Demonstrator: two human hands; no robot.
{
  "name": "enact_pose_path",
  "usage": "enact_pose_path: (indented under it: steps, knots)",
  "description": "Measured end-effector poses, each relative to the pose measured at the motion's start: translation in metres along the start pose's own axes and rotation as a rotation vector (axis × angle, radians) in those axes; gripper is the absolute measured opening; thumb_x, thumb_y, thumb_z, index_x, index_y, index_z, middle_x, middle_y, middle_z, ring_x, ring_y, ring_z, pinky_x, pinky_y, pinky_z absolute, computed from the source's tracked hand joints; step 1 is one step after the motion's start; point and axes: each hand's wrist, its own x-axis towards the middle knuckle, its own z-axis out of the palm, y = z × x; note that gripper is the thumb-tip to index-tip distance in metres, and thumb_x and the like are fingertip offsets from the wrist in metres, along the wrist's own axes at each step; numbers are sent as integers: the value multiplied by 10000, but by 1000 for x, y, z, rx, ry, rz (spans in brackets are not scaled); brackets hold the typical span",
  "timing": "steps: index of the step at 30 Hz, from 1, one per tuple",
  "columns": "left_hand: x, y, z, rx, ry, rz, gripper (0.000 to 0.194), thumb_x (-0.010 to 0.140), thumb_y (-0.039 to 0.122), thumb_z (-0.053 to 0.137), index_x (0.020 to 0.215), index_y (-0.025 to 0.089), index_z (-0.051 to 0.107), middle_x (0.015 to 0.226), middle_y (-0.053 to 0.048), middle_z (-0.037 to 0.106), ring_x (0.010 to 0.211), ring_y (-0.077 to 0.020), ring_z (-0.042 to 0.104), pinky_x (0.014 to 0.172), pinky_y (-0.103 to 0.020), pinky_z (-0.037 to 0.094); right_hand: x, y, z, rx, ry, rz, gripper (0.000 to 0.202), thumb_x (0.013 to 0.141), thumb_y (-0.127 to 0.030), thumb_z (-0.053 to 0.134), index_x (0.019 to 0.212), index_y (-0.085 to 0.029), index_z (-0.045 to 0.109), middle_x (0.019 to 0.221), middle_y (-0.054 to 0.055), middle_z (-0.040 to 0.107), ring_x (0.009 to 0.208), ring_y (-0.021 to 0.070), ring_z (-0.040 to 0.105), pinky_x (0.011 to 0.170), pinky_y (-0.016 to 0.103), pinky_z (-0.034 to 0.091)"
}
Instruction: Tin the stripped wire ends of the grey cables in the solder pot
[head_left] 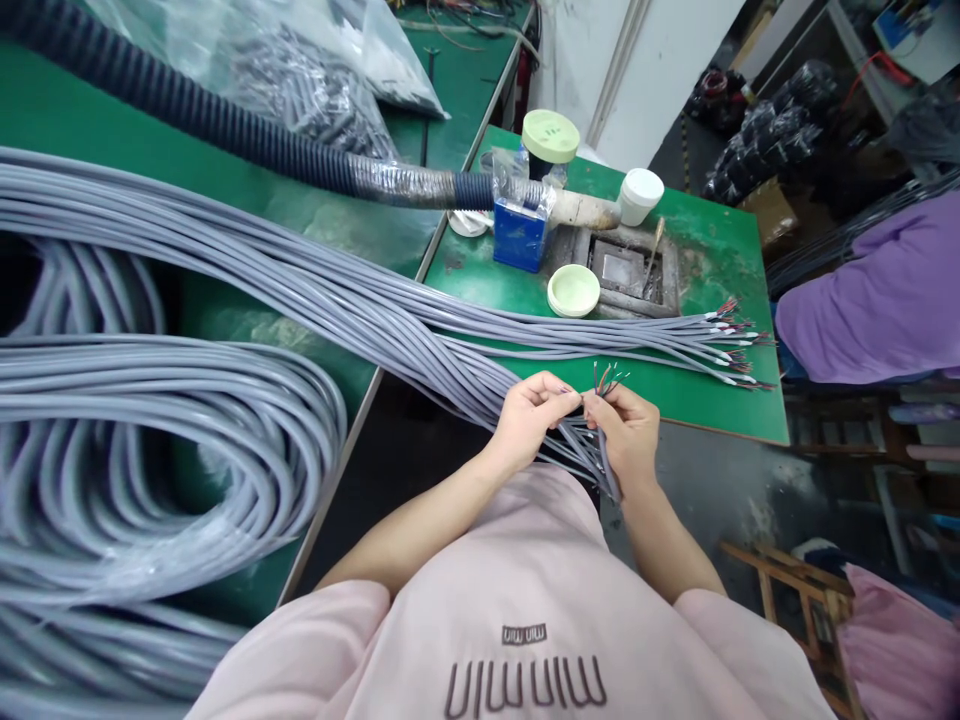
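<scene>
In front of my chest, my left hand [536,412] pinches a thin wire at the stripped end of a grey cable. My right hand [626,425] is closed around that cable's end, and several thin coloured wires [609,378] fan out above its fingers. The fingertips of both hands almost meet. Below them hangs a bundle of loose grey cable ends [577,445]. Beyond my hands, another bundle of grey cables [570,332] lies across the green table, its ends showing white bands and bare coloured wires [739,345].
Large coils of grey cable [187,400] cover the left table. A black ribbed hose [247,140] runs to a blue box [519,235]. Near it are a solder pot [622,268], a pale green lid [573,291] and a white jar [640,195]. A person in a purple sleeve [870,290] is at right.
</scene>
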Motion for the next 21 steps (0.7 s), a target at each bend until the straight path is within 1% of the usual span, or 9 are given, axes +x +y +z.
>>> enact_pose_path:
  steps: [5, 10, 18, 21]
  knots:
    - [0, 1, 1, 3, 13, -3, 293, 653, 347, 806, 672, 160, 582, 502, 77, 486, 447, -34, 354, 468, -189, 261, 1, 0, 1, 3, 13, 24, 248, 804, -343, 687, 625, -187, 616, 588, -26, 554, 561, 107, 467, 563, 254, 375]
    - [0, 2, 3, 5, 31, -7, 322, 635, 367, 820, 670, 158, 578, 527, 68, 512, 450, -29, 354, 459, -186, 257, 2, 0, 1, -14, 21, 21, 234, 806, -342, 682, 639, -189, 626, 590, -27, 559, 555, 106, 468, 557, 252, 379]
    - [0, 0, 4, -22, 34, 18, 292, 662, 333, 808, 674, 156, 576, 512, 71, 515, 443, -27, 353, 456, -180, 249, 3, -1, 2, -23, 21, 19, 245, 807, -338, 676, 626, -185, 617, 580, -25, 554, 555, 107, 467, 559, 253, 377]
    - [0, 0, 5, -34, 40, 25, 296, 659, 344, 810, 678, 155, 583, 511, 69, 528, 440, -28, 367, 459, -180, 262, 3, 0, 2, -11, 27, 8, 246, 809, -332, 678, 623, -185, 611, 589, -23, 556, 571, 110, 483, 576, 255, 387]
